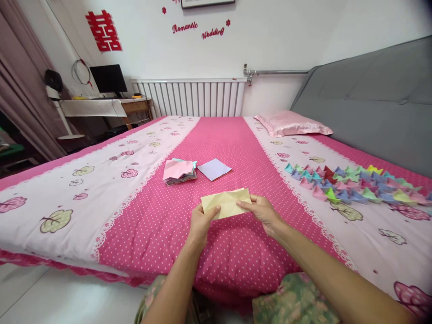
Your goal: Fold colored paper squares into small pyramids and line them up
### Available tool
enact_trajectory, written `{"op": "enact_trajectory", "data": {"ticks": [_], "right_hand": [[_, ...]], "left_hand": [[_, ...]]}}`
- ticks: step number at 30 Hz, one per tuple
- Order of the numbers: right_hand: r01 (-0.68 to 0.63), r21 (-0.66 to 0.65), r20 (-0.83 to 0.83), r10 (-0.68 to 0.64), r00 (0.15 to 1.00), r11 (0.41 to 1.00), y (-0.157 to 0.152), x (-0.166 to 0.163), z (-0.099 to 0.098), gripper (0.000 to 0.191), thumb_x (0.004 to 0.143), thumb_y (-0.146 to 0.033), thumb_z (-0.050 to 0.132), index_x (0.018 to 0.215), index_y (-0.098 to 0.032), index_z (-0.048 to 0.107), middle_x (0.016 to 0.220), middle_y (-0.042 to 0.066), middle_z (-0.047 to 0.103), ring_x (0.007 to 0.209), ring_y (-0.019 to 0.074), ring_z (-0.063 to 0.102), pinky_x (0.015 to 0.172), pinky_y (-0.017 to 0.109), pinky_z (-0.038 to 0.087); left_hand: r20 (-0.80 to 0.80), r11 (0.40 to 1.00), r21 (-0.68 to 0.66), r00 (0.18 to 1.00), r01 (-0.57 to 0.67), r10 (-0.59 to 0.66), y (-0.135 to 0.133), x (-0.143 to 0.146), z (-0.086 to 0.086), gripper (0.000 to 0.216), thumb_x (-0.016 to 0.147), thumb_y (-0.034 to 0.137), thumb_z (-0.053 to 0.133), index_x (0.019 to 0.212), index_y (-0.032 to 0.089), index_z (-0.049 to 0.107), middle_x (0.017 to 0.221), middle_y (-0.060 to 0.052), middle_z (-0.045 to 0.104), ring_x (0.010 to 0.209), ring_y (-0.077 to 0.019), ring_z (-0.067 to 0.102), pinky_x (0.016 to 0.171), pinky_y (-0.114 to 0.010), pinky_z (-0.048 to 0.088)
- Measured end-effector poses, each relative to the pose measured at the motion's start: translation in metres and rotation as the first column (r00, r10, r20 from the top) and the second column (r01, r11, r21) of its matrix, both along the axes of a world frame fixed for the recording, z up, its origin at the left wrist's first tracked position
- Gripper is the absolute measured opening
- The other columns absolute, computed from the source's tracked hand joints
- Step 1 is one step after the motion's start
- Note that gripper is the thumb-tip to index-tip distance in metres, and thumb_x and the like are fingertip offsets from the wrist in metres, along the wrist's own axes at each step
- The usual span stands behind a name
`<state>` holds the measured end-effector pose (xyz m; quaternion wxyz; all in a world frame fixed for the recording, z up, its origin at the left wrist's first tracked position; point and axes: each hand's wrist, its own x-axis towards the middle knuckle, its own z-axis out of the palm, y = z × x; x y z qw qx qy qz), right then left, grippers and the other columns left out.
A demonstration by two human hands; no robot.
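Note:
A pale yellow sheet of origami paper [227, 203], folded into a wide strip with crease lines, is held above the bed's near part. My left hand [201, 220] pinches its left end, thumb on top. At the right end my right hand [263, 211] grips it the same way, thumb over the face. Just beyond lies a flat lilac paper square [215, 169], with an orange-brown edge showing beneath it. To its left sits a stack of creased papers [178, 172], pink on top.
Rows of small folded paper shapes [357, 184] in many colours stand on the right of the bed [222, 135]. A pink pillow [292, 123] lies by the grey headboard [371, 94]. A desk [94, 108] with a monitor [108, 79] stands at the far left, beside a radiator [192, 96].

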<state>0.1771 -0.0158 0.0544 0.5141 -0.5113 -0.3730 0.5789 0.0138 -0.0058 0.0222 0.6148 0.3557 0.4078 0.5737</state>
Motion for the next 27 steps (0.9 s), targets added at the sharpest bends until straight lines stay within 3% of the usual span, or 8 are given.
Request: {"op": "enact_trajectory", "data": {"ticks": [9,12,17,21,27], "right_hand": [[0.022,0.042,0.007,-0.022,1.000,0.999,0.003,0.002,-0.005,0.025,0.060,-0.024,0.070,0.081,-0.012,0.064,0.072,0.006,0.068,0.063,0.0158,0.063,0.064,0.027,0.050],[0.032,0.060,0.037,-0.034,0.999,0.998,0.004,0.003,-0.006,0.025,0.060,-0.024,0.069,0.081,-0.012,0.064,0.067,0.004,0.066,0.054,0.0122,0.059,0.056,0.023,0.047],[0.066,0.068,0.081,-0.072,0.994,0.995,0.003,0.002,-0.002,0.022,0.061,-0.024,0.065,0.079,-0.011,0.064,0.054,-0.002,0.060,0.039,0.0062,0.044,0.042,0.019,0.036],[0.095,0.056,0.062,-0.098,0.993,0.994,0.003,0.002,-0.002,0.018,0.061,-0.020,0.063,0.076,-0.011,0.063,0.057,0.000,0.062,0.045,0.0083,0.051,0.045,0.019,0.039],[0.050,0.052,0.057,-0.053,0.997,0.997,0.004,0.004,-0.004,0.029,0.056,-0.024,0.071,0.080,-0.011,0.063,0.069,0.006,0.066,0.057,0.0140,0.059,0.056,0.025,0.048]], "left_hand": [[-0.013,1.000,-0.002,1.000,-0.008,0.007,-0.005,0.001,0.007,0.044,0.051,0.030,0.076,0.087,0.008,0.064,0.083,-0.013,0.069,0.069,-0.0209,0.064,0.066,-0.030,0.049],[-0.006,1.000,-0.021,1.000,0.004,-0.004,-0.004,0.002,0.007,0.047,0.047,0.030,0.078,0.086,0.008,0.064,0.081,-0.013,0.069,0.067,-0.0214,0.064,0.064,-0.029,0.049],[0.019,0.990,-0.023,0.990,0.143,-0.142,-0.009,0.001,0.011,0.044,0.052,0.029,0.076,0.090,0.009,0.065,0.083,-0.012,0.069,0.067,-0.0188,0.064,0.064,-0.026,0.048],[0.040,0.969,-0.029,0.969,0.245,-0.244,-0.010,0.001,0.009,0.040,0.058,0.028,0.073,0.093,0.010,0.064,0.083,-0.011,0.069,0.066,-0.0167,0.063,0.062,-0.024,0.048],[0.023,0.970,-0.039,0.971,0.239,-0.238,-0.009,0.002,0.005,0.036,0.061,0.030,0.071,0.091,0.010,0.065,0.084,-0.012,0.069,0.070,-0.0166,0.063,0.065,-0.024,0.048]]}}
